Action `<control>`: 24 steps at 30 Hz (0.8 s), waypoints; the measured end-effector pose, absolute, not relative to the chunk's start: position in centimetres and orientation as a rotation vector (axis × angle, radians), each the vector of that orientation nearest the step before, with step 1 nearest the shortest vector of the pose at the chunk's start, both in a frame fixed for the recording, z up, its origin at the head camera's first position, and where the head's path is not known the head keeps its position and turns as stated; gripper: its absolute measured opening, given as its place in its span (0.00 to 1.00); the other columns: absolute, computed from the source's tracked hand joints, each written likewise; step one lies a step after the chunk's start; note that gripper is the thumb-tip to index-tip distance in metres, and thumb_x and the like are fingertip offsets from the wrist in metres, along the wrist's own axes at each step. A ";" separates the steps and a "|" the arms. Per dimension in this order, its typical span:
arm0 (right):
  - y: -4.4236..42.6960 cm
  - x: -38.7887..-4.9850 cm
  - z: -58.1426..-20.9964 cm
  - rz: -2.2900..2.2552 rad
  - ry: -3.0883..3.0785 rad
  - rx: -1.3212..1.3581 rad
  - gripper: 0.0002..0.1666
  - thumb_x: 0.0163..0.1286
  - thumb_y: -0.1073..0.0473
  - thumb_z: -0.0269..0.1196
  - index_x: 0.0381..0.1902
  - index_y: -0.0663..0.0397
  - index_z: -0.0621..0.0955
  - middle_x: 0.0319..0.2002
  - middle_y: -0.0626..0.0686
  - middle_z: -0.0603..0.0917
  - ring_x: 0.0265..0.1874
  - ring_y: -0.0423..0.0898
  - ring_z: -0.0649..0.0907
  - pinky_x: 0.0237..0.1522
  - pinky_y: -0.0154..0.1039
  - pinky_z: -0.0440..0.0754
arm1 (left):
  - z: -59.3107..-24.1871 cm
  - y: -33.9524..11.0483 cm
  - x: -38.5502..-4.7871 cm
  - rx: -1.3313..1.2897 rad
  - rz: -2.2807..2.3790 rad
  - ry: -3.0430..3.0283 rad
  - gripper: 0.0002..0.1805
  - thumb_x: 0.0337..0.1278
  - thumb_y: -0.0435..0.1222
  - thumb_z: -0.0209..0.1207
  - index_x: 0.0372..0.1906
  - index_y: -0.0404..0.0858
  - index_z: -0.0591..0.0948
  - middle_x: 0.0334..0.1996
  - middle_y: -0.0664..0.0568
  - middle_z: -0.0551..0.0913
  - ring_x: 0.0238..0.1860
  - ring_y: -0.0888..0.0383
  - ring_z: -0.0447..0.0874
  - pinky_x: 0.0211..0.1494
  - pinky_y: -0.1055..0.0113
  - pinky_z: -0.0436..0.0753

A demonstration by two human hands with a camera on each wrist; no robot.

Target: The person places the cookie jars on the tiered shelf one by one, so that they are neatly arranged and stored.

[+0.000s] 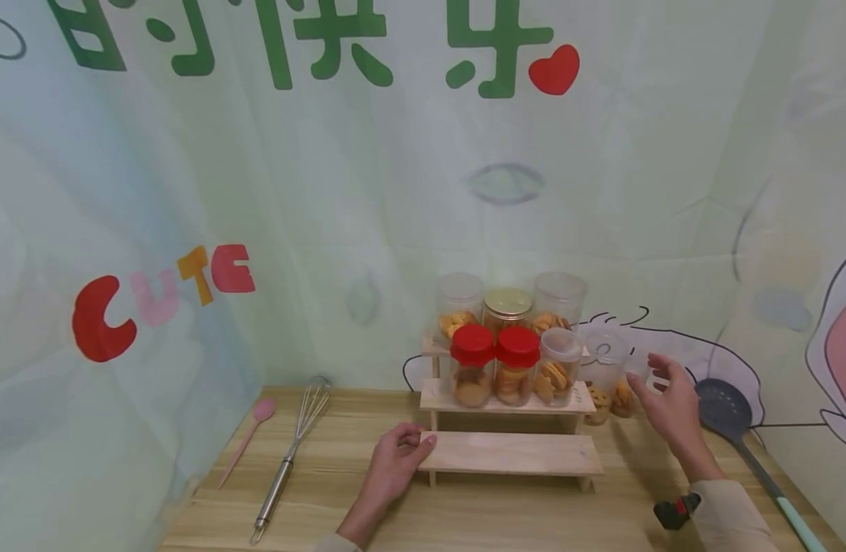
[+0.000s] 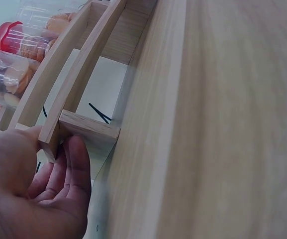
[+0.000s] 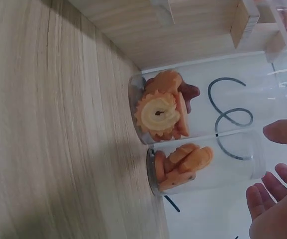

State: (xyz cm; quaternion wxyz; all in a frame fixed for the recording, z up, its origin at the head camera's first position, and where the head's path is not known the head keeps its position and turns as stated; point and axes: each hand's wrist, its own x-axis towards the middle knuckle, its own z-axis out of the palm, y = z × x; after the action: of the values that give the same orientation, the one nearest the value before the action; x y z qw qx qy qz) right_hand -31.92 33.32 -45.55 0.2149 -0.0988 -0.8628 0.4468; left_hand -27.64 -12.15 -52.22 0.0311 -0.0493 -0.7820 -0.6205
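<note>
My left hand (image 1: 393,464) grips the left end of the lowest step of a wooden tiered rack (image 1: 512,452), thumb on top and fingers curled beneath; the left wrist view shows this grip close up. Right of the rack, two clear jars with cookies, a larger jar (image 3: 170,107) and a slimmer jar (image 3: 183,167), stand side by side on the table. My right hand (image 1: 671,406) is beside them with fingers parted, holding nothing. In the right wrist view its fingertips are close to the slimmer jar's top; whether they touch it I cannot tell.
On the middle step are two red-lidded jars (image 1: 518,376) and a clear-lidded jar (image 1: 561,368). A gold-lidded jar (image 1: 507,307) stands between clear jars on the top step. A whisk (image 1: 284,468) and pink spoon (image 1: 246,437) lie left; a grey ladle (image 1: 725,410) rests right.
</note>
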 end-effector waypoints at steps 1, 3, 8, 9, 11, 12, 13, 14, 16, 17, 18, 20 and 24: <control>33.4 -32.1 -45.6 1.242 -2.410 -0.265 0.41 0.83 0.51 0.62 0.82 0.66 0.62 0.78 0.73 0.68 0.76 0.71 0.69 0.75 0.69 0.72 | -52.3 -12.2 -27.7 -0.153 -1.909 -2.414 0.24 0.69 0.43 0.72 0.56 0.27 0.83 0.42 0.44 0.84 0.40 0.58 0.85 0.38 0.72 0.84; 33.6 -32.4 -45.7 1.237 -2.447 -0.246 0.43 0.83 0.50 0.62 0.83 0.68 0.60 0.78 0.75 0.66 0.76 0.73 0.67 0.75 0.70 0.70 | -52.3 -12.2 -27.7 -0.153 -1.903 -2.421 0.24 0.69 0.43 0.72 0.56 0.27 0.83 0.42 0.44 0.84 0.40 0.58 0.85 0.39 0.72 0.84; 34.0 -32.8 -46.2 1.219 -2.532 -0.232 0.47 0.84 0.48 0.61 0.84 0.70 0.55 0.79 0.78 0.62 0.77 0.75 0.65 0.75 0.72 0.69 | -52.4 -12.2 -27.8 -0.164 -1.885 -2.429 0.23 0.70 0.44 0.71 0.56 0.28 0.84 0.42 0.44 0.86 0.41 0.58 0.86 0.40 0.72 0.84; 34.1 -32.8 -46.3 1.221 -2.545 -0.238 0.48 0.84 0.47 0.61 0.84 0.70 0.54 0.79 0.78 0.61 0.77 0.75 0.65 0.75 0.72 0.69 | -52.4 -12.2 -27.7 -0.167 -1.883 -2.429 0.23 0.70 0.44 0.71 0.56 0.29 0.84 0.42 0.44 0.86 0.42 0.58 0.86 0.40 0.72 0.84; 34.3 -32.9 -46.5 1.228 -2.559 -0.249 0.50 0.85 0.44 0.60 0.84 0.71 0.53 0.79 0.79 0.60 0.78 0.75 0.64 0.76 0.72 0.68 | -52.4 -12.1 -27.7 -0.174 -1.882 -2.428 0.22 0.70 0.44 0.71 0.56 0.29 0.85 0.43 0.44 0.86 0.42 0.57 0.86 0.41 0.72 0.84; 34.4 -32.9 -46.7 1.232 -2.565 -0.253 0.50 0.85 0.43 0.59 0.85 0.71 0.52 0.79 0.79 0.60 0.78 0.75 0.64 0.76 0.72 0.68 | -52.3 -12.1 -27.7 -0.177 -1.881 -2.429 0.22 0.70 0.44 0.71 0.56 0.29 0.85 0.43 0.44 0.86 0.43 0.57 0.86 0.41 0.72 0.84; 34.5 -32.9 -46.8 1.240 -2.567 -0.258 0.51 0.85 0.43 0.59 0.85 0.71 0.52 0.79 0.79 0.60 0.78 0.75 0.64 0.77 0.71 0.67 | -52.3 -12.1 -27.7 -0.181 -1.881 -2.427 0.22 0.70 0.44 0.71 0.56 0.29 0.85 0.43 0.43 0.86 0.43 0.57 0.87 0.41 0.72 0.84; 34.6 -32.9 -47.0 1.241 -2.570 -0.258 0.51 0.85 0.42 0.59 0.85 0.71 0.51 0.79 0.79 0.60 0.79 0.75 0.63 0.77 0.71 0.67 | -52.3 -12.1 -27.7 -0.183 -1.880 -2.425 0.22 0.70 0.44 0.71 0.56 0.29 0.85 0.44 0.43 0.86 0.43 0.57 0.87 0.41 0.73 0.84; 34.8 -33.0 -47.2 1.242 -2.573 -0.254 0.52 0.85 0.41 0.59 0.85 0.72 0.51 0.79 0.80 0.60 0.79 0.75 0.63 0.77 0.71 0.67 | -52.3 -12.1 -27.7 -0.185 -1.876 -2.424 0.22 0.70 0.44 0.71 0.56 0.29 0.85 0.44 0.43 0.87 0.43 0.57 0.87 0.41 0.73 0.84; 34.8 -33.1 -47.3 1.245 -2.574 -0.252 0.53 0.84 0.41 0.59 0.85 0.71 0.51 0.79 0.80 0.60 0.79 0.75 0.63 0.78 0.70 0.67 | -52.3 -12.1 -27.7 -0.184 -1.874 -2.425 0.22 0.70 0.44 0.71 0.56 0.29 0.84 0.44 0.43 0.87 0.43 0.57 0.87 0.41 0.73 0.84; 34.9 -33.2 -47.4 1.252 -2.572 -0.252 0.53 0.84 0.41 0.59 0.85 0.71 0.51 0.79 0.80 0.60 0.79 0.75 0.63 0.78 0.70 0.66 | -52.3 -12.1 -27.8 -0.182 -1.870 -2.427 0.22 0.70 0.44 0.71 0.55 0.29 0.84 0.45 0.43 0.87 0.43 0.57 0.86 0.41 0.73 0.84; 34.9 -33.3 -47.5 1.266 -2.571 -0.251 0.53 0.84 0.41 0.60 0.85 0.70 0.50 0.80 0.79 0.60 0.79 0.74 0.63 0.78 0.70 0.66 | -52.3 -12.1 -27.8 -0.177 -1.863 -2.431 0.22 0.71 0.43 0.71 0.55 0.29 0.84 0.45 0.43 0.88 0.43 0.58 0.86 0.41 0.73 0.84; 34.9 -33.4 -47.6 1.280 -2.572 -0.247 0.52 0.85 0.42 0.59 0.85 0.71 0.51 0.80 0.79 0.60 0.79 0.75 0.64 0.78 0.70 0.66 | -52.4 -12.2 -27.8 -0.168 -1.856 -2.442 0.22 0.71 0.43 0.71 0.54 0.29 0.84 0.43 0.43 0.87 0.41 0.58 0.86 0.40 0.73 0.84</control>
State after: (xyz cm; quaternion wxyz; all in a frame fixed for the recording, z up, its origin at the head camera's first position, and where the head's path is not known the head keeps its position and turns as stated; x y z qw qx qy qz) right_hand -33.45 34.87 -47.63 0.1289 -0.0848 -0.8845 0.4403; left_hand -27.82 -12.20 -52.41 0.0350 -0.0545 -0.7946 -0.6037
